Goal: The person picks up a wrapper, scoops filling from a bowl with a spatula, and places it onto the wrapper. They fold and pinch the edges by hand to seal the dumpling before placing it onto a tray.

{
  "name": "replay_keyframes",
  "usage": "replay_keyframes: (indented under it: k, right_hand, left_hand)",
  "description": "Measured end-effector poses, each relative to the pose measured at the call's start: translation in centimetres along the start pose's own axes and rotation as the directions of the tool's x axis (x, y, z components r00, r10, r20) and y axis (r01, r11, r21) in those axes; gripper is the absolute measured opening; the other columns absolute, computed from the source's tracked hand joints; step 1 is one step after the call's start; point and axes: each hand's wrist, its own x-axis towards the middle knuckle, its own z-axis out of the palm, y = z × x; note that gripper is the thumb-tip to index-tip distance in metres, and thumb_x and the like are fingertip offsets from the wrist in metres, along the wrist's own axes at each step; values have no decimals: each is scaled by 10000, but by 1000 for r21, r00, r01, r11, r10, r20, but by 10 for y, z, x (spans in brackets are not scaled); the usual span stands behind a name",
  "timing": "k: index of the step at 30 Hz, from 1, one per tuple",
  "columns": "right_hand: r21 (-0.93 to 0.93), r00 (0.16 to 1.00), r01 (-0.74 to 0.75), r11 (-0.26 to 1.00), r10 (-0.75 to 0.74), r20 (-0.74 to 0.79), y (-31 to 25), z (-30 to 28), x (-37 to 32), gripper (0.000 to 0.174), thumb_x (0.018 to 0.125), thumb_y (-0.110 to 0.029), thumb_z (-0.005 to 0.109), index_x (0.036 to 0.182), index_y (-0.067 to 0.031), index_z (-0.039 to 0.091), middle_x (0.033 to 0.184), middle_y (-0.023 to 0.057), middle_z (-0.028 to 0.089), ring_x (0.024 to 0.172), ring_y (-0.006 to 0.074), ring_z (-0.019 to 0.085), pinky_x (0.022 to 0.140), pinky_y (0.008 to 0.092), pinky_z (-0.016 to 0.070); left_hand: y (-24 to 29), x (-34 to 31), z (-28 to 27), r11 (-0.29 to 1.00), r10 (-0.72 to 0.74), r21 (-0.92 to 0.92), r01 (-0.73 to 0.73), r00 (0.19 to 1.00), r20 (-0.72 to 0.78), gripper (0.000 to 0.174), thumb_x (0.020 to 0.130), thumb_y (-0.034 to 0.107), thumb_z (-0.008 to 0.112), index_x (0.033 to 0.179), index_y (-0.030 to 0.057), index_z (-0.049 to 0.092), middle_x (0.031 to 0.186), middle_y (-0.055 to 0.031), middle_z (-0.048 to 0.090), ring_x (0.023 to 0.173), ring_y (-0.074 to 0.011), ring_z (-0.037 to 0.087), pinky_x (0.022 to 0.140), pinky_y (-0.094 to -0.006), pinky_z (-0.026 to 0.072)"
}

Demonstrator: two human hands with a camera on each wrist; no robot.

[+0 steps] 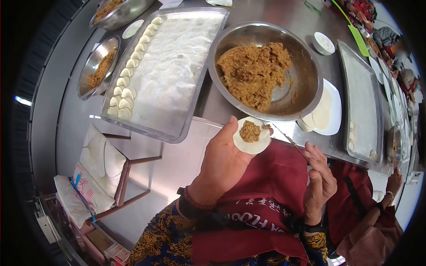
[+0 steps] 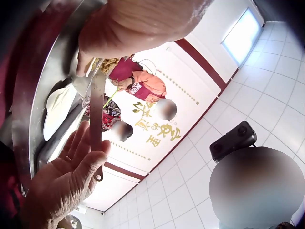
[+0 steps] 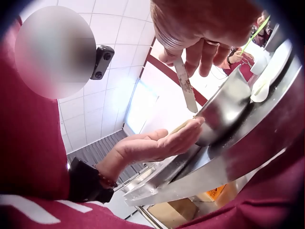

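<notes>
My left hand [image 1: 226, 162] is palm up beside the big bowl, fingers nearly straight, carrying a round dumpling wrapper [image 1: 240, 143]. A lump of brown filling [image 1: 250, 132] sits in the wrapper's middle, and the thumb stands at its edge. In my right hand [image 1: 320, 181] is a flat metal filling spatula [image 2: 96, 109], pinched between thumb and fingers. Its blade, smeared with filling, points toward the wrapper. Just beyond, a large steel bowl [image 1: 313, 91] contains a mound of filling. A white plate [image 1: 336, 116] of stacked wrappers [image 1: 323, 111] stands right of the bowl.
A floured tray [image 1: 181, 136] with rows of folded dumplings [image 1: 125, 82] lies left of the bowl. Left of it stands a smaller filling bowl [image 1: 82, 84]. Another tray [image 1: 379, 128] and a small white bowl [image 1: 324, 43] are at right. Another person's arm [image 1: 368, 221] is close by.
</notes>
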Motion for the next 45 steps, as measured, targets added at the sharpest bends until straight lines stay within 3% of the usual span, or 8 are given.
replay_keyframes:
  k: [4,10,15,20,29,31,44,45]
  right_hand:
    - [-43,999,-33,999,34,12,-3,3,0,290,878,-320,692,963,-44,711,1015,144,731,1137,316,638,1047,506,379]
    - [-121,950,190,974,-152,273,-18,6,5,256,808,-319,711,951,-107,726,1003,93,740,1133,323,644,1000,500,418]
    - [-190,959,199,961,-150,242,-18,3,7,231,772,-275,746,949,-128,727,1017,74,739,1154,315,636,988,490,432]
    - [-347,858,426,835,-252,448,-20,2,5,235,718,-212,790,941,-168,733,1062,40,732,1148,292,641,960,447,475]
    - [-320,848,450,834,-286,447,-17,9,10,203,700,-216,802,893,-195,744,1058,8,726,1141,279,644,946,432,495]
    - [-322,816,487,812,-292,499,-12,10,8,208,700,-227,803,896,-191,743,1066,8,725,1146,283,641,940,432,499]
    - [-147,883,228,963,-141,448,-12,4,29,211,731,-314,758,876,-161,751,1045,64,739,1169,298,630,954,423,465]
    - [-79,904,103,992,-60,424,-17,0,33,176,771,-273,757,873,-129,755,1095,100,726,1125,294,649,971,411,454]
  left_hand:
    - [-1,0,0,1000,4,-18,-4,1000,-3,501,1077,336,286,1312,-83,429,1301,-206,539,1253,-310,508,1103,-440,376]
    - [-2,0,-3,1000,-25,14,25,1000,7,508,1079,338,264,1319,-83,419,1307,-207,531,1251,-314,507,1107,-442,377]
    - [-3,1,-1,1000,-12,18,12,1000,-1,548,1076,352,240,1351,-105,367,1339,-252,495,1278,-355,481,1116,-466,360]
    - [-2,0,2,999,1,32,0,999,-42,583,1073,365,215,1373,-122,328,1364,-289,467,1297,-390,462,1121,-488,351]
    - [-4,-1,1,996,-31,88,33,999,-31,613,1069,398,223,1380,-123,317,1377,-285,457,1288,-405,468,1122,-499,356]
    - [-2,-2,0,999,-47,19,48,999,-26,547,1074,388,281,1352,-69,396,1338,-201,505,1263,-315,495,1099,-441,386]
    - [7,3,-7,998,-57,38,59,998,-39,628,1071,404,168,1387,-121,308,1381,-299,453,1283,-423,467,1126,-515,343]
    - [9,3,-8,947,15,320,-6,1000,-26,626,1071,401,168,1392,-118,306,1391,-298,443,1295,-425,453,1132,-515,333]
